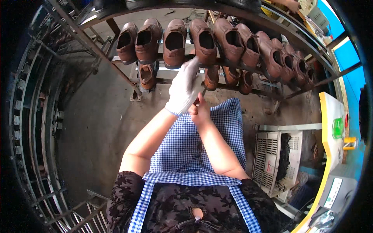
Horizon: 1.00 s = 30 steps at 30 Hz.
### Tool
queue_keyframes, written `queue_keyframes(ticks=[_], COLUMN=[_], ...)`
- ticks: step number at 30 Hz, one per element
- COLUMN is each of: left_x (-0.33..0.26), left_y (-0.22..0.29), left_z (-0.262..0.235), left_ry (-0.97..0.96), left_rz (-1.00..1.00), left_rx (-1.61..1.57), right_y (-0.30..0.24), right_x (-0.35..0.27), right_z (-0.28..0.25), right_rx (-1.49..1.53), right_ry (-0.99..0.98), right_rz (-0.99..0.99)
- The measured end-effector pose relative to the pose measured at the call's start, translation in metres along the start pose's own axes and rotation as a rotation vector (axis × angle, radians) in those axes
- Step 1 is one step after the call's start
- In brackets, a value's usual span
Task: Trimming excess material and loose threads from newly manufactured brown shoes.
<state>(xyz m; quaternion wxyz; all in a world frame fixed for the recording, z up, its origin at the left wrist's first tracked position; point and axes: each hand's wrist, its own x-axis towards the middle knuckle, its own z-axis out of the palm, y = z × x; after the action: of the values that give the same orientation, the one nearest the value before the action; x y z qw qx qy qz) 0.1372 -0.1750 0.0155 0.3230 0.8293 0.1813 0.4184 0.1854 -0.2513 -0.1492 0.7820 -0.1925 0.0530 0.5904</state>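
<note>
My left hand (184,86), in a white knitted glove, reaches up with its fingers stretched out and slightly blurred. Its fingertips come close to the heel of a brown lace-up shoe (204,54) on the rack; whether they touch it I cannot tell. Just below and to the right, my bare right hand (200,112) is closed with the thumb up, close against the glove. Something thin and dark seems to show by its thumb, too small to name. Another brown shoe (173,54) stands left of the gloved fingers, heel toward me.
A metal rack (163,81) carries several brown shoes in rows, with black shoes (143,4) on top. Metal frames (37,128) line the left. A pale plastic crate (268,161) sits at lower right, beside a yellow-edged table (329,116). A blue checked apron (176,143) covers my lap.
</note>
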Motion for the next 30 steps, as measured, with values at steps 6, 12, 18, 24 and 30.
queue_keyframes(ticks=[6, 12, 18, 24, 30], left_x=[0.07, 0.009, -0.097, -0.097, -0.054], left_y=[-0.055, -0.01, 0.019, 0.019, 0.017], left_z=[0.042, 0.014, -0.036, -0.064, -0.072], left_ry=[-0.035, -0.046, -0.05, 0.313, 0.203], left_rz=[0.138, -0.01, -0.025, -0.571, -0.705], left_rx=[0.523, 0.124, -0.148, -0.845, -1.37], right_y=[-0.043, -0.065, -0.039, -0.044, -0.044], right_x=[-0.005, -0.035, -0.088, -0.133, -0.152], right_z=[0.038, 0.075, 0.087, 0.042, 0.062], right_rx=[-0.198, -0.139, -0.373, -0.54, -0.868], right_ry=[0.107, 0.097, 0.347, -0.003, -0.085], right_rz=[-0.011, 0.031, -0.006, 0.023, -0.203])
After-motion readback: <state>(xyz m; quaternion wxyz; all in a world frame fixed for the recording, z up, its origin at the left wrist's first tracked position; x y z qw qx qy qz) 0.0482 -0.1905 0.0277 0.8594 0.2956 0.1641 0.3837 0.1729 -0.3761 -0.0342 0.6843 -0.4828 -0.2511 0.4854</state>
